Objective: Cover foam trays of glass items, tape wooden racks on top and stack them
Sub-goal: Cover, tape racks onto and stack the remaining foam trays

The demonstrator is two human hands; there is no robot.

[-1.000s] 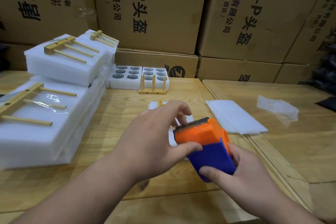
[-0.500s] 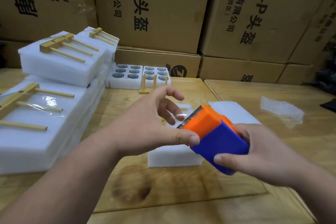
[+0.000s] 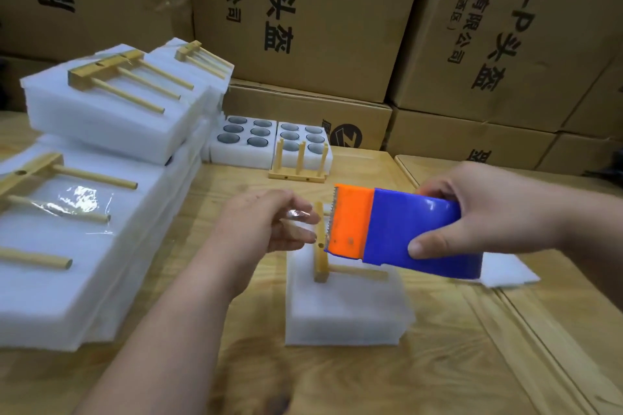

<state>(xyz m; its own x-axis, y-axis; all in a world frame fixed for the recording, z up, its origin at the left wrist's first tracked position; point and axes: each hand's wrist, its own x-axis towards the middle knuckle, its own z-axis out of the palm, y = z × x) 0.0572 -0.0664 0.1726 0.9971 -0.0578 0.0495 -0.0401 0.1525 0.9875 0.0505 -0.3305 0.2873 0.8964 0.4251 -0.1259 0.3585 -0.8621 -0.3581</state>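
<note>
A covered white foam tray (image 3: pixel 344 310) lies on the table in front of me with a wooden rack (image 3: pixel 322 259) flat on its top. My right hand (image 3: pixel 488 212) grips an orange and blue tape dispenser (image 3: pixel 394 232) above the rack, toothed edge pointing left. My left hand (image 3: pixel 266 222) pinches the clear tape end (image 3: pixel 296 214) just left of that edge. Finished foam trays (image 3: pixel 84 246) with taped racks are stacked at the left. Two open foam trays of glass items (image 3: pixel 269 138) sit at the back, an upright wooden rack (image 3: pixel 298 167) before them.
Cardboard boxes (image 3: pixel 303 17) wall off the back of the wooden table (image 3: pixel 404 381). A white foam sheet (image 3: pixel 505 273) lies to the right, partly under the dispenser. A seam between two tabletops runs along the right side.
The dispenser has turned so its toothed edge faces left and has risen over the tray. My left hand has drawn the tape end away from it.
</note>
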